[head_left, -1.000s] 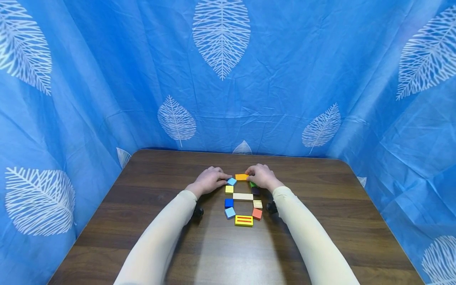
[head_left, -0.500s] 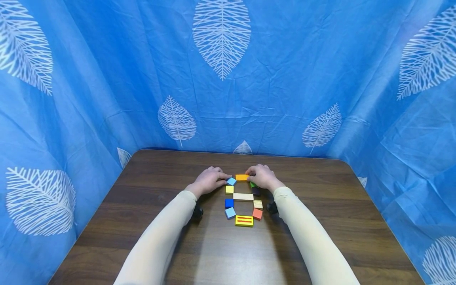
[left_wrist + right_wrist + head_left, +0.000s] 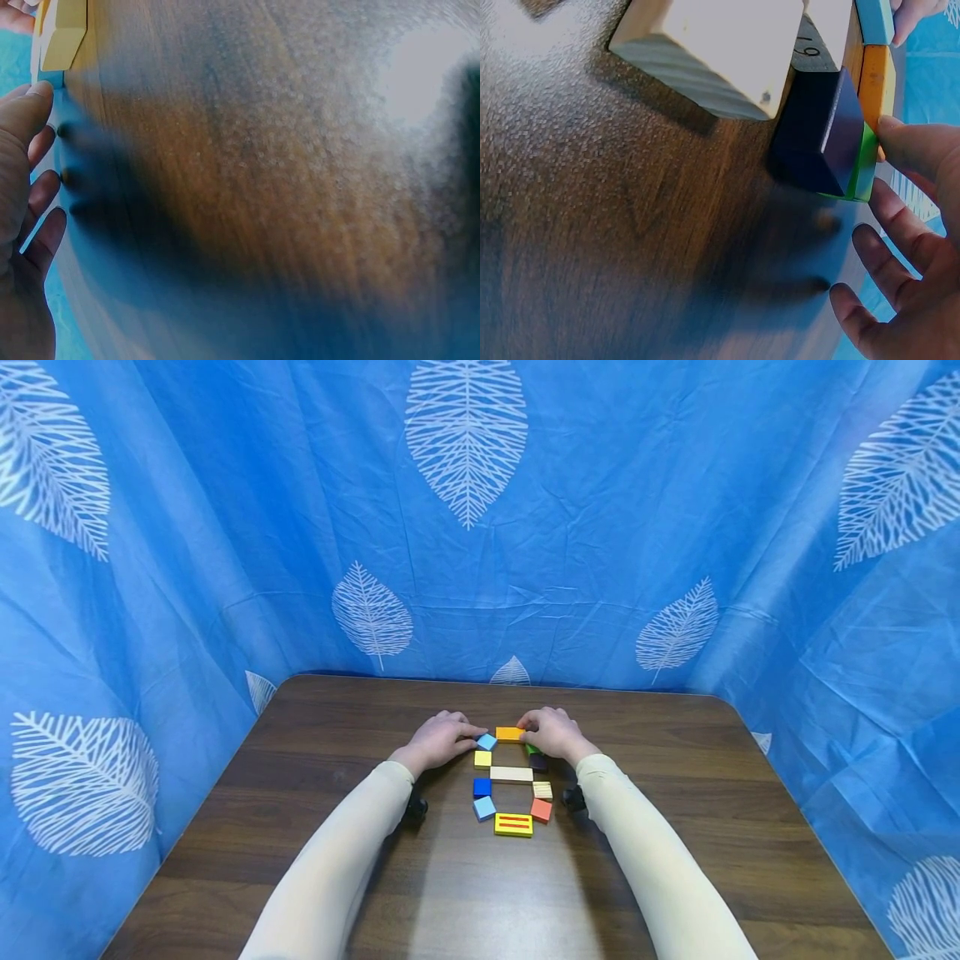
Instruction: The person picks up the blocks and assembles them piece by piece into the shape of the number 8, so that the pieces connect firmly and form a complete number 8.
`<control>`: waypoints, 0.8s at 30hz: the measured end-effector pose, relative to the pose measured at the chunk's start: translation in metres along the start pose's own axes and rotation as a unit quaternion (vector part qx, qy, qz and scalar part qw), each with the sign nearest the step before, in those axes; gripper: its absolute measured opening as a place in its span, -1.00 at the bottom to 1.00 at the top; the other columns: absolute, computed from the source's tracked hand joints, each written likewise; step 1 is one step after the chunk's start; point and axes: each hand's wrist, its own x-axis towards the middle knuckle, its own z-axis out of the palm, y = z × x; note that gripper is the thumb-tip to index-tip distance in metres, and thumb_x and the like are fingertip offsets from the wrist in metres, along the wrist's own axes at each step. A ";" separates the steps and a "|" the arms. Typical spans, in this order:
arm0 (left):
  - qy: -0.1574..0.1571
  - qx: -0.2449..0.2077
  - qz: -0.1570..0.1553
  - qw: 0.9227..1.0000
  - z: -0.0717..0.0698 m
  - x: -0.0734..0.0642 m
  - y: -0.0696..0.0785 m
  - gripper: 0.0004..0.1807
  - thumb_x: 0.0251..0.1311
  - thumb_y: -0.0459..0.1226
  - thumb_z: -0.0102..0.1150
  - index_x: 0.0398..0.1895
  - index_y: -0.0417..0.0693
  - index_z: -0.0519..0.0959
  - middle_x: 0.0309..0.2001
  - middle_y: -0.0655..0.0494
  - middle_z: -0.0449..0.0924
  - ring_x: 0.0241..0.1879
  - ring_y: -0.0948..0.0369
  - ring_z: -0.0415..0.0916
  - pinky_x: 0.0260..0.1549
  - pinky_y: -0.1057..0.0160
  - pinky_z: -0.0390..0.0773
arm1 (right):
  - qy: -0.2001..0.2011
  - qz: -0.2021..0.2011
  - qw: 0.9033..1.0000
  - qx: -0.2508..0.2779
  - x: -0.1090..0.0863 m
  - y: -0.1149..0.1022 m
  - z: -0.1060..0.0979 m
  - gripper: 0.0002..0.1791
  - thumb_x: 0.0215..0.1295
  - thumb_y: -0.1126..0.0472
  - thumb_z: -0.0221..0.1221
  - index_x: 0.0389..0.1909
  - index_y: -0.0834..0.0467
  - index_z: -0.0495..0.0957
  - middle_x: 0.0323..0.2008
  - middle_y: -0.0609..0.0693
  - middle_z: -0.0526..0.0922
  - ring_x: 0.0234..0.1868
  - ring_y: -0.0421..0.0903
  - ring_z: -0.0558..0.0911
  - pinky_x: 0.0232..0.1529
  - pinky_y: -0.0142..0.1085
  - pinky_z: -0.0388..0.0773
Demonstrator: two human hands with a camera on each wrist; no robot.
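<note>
Small coloured wooden blocks lie on the table in a figure-eight outline. At its far left, my left hand pinches a light blue block between thumb and index finger; the index fingertip is hidden in the left wrist view. My right hand holds the right end of an orange block with thumb and index finger, its other fingers spread. Below that hand sit a green block, mostly covered in the head view, and a dark block. A yellow block stands beside the light blue one.
A long pale block crosses the middle. Nearer are a dark blue block, another light blue block, a striped wood block, a red block and a yellow red-striped block. A blue curtain hangs behind the table.
</note>
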 end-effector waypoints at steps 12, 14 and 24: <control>-0.003 -0.007 -0.004 1.000 0.001 0.000 -0.001 -0.58 0.50 -0.03 0.12 0.37 0.37 0.54 0.08 0.21 0.59 0.06 0.19 0.41 0.14 0.12 0.41 | -0.003 0.000 1.000 0.002 -0.001 0.001 -0.001 -0.73 0.46 0.07 0.25 0.09 0.04 0.69 0.03 0.03 0.63 0.16 0.13 0.43 0.19 0.19 0.32; -0.003 -0.009 -0.004 1.000 0.000 0.000 -0.001 -0.58 0.50 -0.03 0.12 0.37 0.37 0.54 0.07 0.21 0.59 0.06 0.19 0.41 0.13 0.12 0.41 | -0.001 0.001 1.000 0.004 -0.001 0.001 -0.001 -0.73 0.45 0.07 0.25 0.08 0.04 0.69 0.03 0.03 0.63 0.16 0.13 0.43 0.19 0.19 0.33; -0.004 -0.019 -0.008 1.000 0.001 -0.001 -0.002 -0.56 0.50 -0.04 0.12 0.40 0.34 0.51 0.11 0.19 0.59 0.09 0.17 0.42 0.17 0.09 0.41 | 0.008 0.000 0.999 0.040 -0.001 0.006 0.002 -0.68 0.51 0.06 0.17 0.16 0.06 0.66 0.10 0.08 0.62 0.18 0.14 0.43 0.23 0.14 0.36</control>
